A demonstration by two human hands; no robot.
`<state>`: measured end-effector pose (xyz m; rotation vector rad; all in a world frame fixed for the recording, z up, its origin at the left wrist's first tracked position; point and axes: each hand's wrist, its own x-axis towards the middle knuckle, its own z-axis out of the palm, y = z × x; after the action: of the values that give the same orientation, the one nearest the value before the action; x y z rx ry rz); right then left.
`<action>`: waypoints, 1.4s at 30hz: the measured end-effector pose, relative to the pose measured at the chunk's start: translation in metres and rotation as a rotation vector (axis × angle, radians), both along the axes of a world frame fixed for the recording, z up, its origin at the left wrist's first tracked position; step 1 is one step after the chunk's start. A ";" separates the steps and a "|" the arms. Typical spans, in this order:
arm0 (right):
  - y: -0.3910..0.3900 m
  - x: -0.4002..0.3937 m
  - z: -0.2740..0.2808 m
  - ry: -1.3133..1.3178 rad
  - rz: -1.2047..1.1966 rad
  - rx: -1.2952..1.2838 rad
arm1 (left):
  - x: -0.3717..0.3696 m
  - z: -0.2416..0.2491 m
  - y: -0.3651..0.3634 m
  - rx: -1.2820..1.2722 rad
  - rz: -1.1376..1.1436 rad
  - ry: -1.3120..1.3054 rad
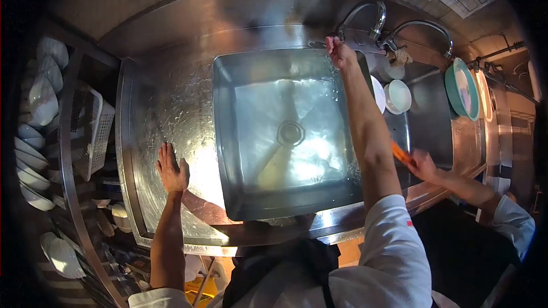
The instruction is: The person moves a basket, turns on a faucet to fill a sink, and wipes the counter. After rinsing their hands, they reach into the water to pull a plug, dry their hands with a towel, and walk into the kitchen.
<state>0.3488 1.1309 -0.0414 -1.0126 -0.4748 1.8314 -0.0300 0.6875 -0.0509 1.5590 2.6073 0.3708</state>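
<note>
My left hand [172, 169] lies flat with fingers spread on the wet steel counter [171, 108], left of the sink. My right arm reaches across the right side of the water-filled sink basin [225, 137]. At its end, my right hand [341, 54] is at the foot of the left curved faucet [379, 20], by the basin's back right corner. Its fingers look bent; whether they grip a handle there is too small to make out. A round drain [290, 133] shows through the water.
At the right, a co-worker's hand [422, 166] holds an orange object [401, 152]. White bowls [398, 96] stand in the second sink, a green basin [461, 89] beyond. Stacked bowls [44, 100] and a white basket [101, 131] fill the left rack.
</note>
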 end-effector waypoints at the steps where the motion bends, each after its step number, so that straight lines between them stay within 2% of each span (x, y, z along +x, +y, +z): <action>1: -0.001 -0.001 0.001 -0.016 -0.005 -0.014 | 0.000 0.000 0.000 0.007 -0.004 0.002; 12: -0.003 -0.011 -0.002 -0.109 -0.081 0.008 | -0.002 -0.004 -0.001 0.008 -0.008 0.014; 18: -0.002 -0.015 -0.012 -0.075 -0.153 -0.013 | -0.002 -0.005 -0.002 0.012 -0.009 0.016; 24: -0.026 -0.035 -0.014 0.064 -0.278 0.073 | -0.004 -0.006 -0.003 0.024 -0.017 0.024; 26: -0.056 -0.055 -0.010 -0.007 -0.163 0.056 | -0.003 -0.007 -0.002 0.031 -0.018 0.023; 28: -0.078 -0.072 -0.037 -0.014 0.040 0.116 | -0.003 -0.007 -0.002 0.028 -0.016 0.033; 30: -0.115 -0.092 -0.031 -0.134 0.096 0.124 | -0.003 -0.006 -0.002 0.024 -0.016 0.038; 32: -0.143 -0.103 -0.032 -0.041 0.159 0.111 | -0.002 -0.007 -0.002 0.020 -0.018 0.042; 35: -0.175 -0.115 -0.027 -0.068 0.231 0.038 | -0.002 -0.007 -0.002 0.037 -0.020 0.040; 38: -0.188 -0.115 -0.020 -0.129 0.267 0.010 | -0.002 -0.007 -0.001 0.053 -0.020 0.029; 41: -0.161 -0.102 -0.030 -0.094 0.089 0.033 | -0.003 -0.008 -0.002 0.043 -0.015 0.034; 42: -0.140 -0.090 -0.036 -0.142 0.064 0.115 | -0.003 -0.008 -0.002 0.041 -0.011 0.034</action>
<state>0.2589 0.9906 -0.0771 -1.0624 -0.6977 1.7738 -0.0331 0.6854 -0.0587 1.6063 2.6315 0.4023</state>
